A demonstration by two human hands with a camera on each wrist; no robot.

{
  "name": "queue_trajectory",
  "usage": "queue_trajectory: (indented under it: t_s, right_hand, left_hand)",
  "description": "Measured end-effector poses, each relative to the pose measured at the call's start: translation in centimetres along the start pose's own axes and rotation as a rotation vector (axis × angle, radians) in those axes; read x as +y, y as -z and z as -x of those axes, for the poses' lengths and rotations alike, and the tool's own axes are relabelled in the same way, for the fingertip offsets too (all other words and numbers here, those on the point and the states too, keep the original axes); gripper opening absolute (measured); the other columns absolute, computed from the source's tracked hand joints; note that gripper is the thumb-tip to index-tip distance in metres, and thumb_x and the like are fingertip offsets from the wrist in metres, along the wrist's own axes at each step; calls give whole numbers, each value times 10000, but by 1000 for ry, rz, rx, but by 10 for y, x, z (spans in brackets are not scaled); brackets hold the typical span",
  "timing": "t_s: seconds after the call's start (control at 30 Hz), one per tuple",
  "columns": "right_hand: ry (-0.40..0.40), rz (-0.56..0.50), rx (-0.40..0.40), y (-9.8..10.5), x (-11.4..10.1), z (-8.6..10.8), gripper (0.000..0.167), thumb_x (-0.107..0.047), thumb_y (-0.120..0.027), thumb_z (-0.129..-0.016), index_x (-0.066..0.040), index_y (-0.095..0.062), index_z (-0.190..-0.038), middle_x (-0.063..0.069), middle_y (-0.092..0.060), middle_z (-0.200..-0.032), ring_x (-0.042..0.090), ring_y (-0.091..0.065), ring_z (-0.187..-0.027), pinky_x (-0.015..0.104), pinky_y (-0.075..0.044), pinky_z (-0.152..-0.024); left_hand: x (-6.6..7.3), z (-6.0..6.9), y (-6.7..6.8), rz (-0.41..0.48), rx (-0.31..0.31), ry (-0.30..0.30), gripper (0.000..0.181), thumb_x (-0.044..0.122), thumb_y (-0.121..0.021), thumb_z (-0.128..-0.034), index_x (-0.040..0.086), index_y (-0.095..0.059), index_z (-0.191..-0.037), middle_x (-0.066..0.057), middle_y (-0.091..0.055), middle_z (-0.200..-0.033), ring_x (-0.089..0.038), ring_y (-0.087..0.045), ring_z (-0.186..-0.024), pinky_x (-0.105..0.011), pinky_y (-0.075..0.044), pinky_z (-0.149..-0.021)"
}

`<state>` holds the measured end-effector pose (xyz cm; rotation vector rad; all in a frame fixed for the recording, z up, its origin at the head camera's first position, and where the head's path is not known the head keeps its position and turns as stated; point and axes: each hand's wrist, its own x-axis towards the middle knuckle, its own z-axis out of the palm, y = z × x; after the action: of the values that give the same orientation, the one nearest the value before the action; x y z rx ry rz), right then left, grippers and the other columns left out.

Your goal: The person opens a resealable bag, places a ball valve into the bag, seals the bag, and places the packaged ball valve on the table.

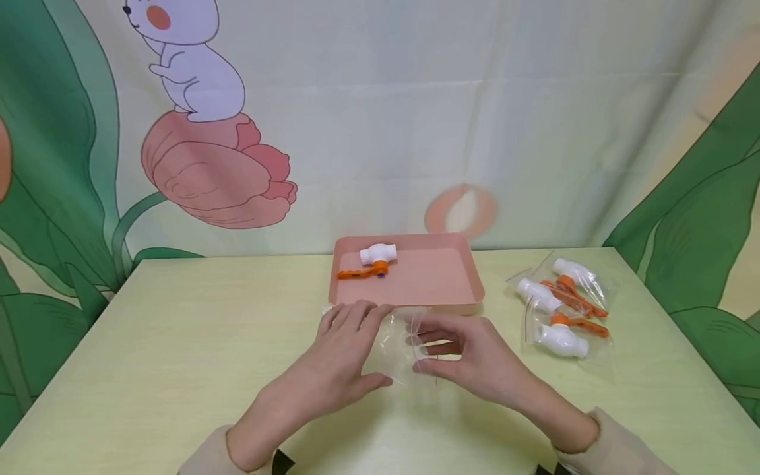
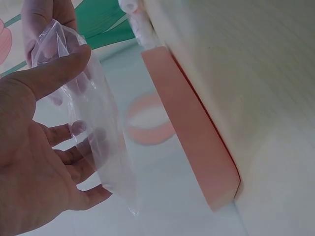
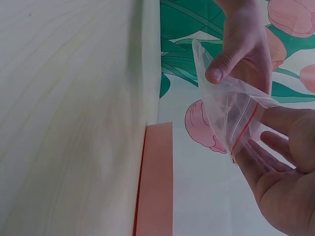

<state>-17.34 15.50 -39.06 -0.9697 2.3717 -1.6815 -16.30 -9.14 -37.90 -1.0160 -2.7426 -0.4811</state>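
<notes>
A clear plastic zip bag (image 1: 396, 346) with a red line by its mouth is held up between both hands, in front of a shallow pink tray (image 1: 415, 308). No object shows inside it. My left hand (image 1: 341, 359) holds the bag's left end, thumb on the near side and fingers on the far side, as the left wrist view (image 2: 44, 152) shows. At the mouth, my right hand (image 1: 475, 356) grips the bag's edge with thumb and fingers apart; how far the fingertips reach inside I cannot tell. A white valve (image 1: 379, 253) with an orange handle lies unbagged in the tray.
Right of the tray, several white valves with orange handles lie in clear bags, among them a nearer bagged valve (image 1: 563, 340). A pale wooden table (image 1: 178, 343) carries everything. Behind it hangs a printed curtain (image 1: 356, 132).
</notes>
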Motion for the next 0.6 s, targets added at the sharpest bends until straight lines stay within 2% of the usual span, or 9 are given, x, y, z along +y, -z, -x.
queue_trajectory:
  t_s: [0.27, 0.43, 0.6]
  right_hand:
    - [84, 59, -23, 0, -1, -1, 557, -146, -896, -810, -94, -680, -1322, 36, -692, -1267, 274, -715, -1040, 343, -582, -873]
    - [77, 77, -9, 3, -3, -1, 608, -169, -904, -801, -123, -666, -1359, 15, -689, -1280, 222, -719, -1037, 338, -581, -872]
    - [56, 82, -5, 5, -3, -1, 622, -164, -901, -804, -103, -654, -1372, 46, -678, -1304, 271, -718, -1043, 330, -580, -872]
  left_hand:
    - [-1, 0, 3, 17, -2, -5, 906, 308, -936, -764, 54, -421, -1466, -56, -501, -1262, -249, -470, -1181, -518, -273, -1121]
    - [-2, 2, 5, 24, -11, 7, 925, 304, -930, -772, 48, -406, -1489, -57, -502, -1303, -252, -463, -1205, -502, -264, -1136]
    - [-4, 2, 7, 35, -36, 24, 963, 300, -935, -765, 52, -384, -1515, -57, -502, -1330, -264, -453, -1239, -516, -248, -1150]
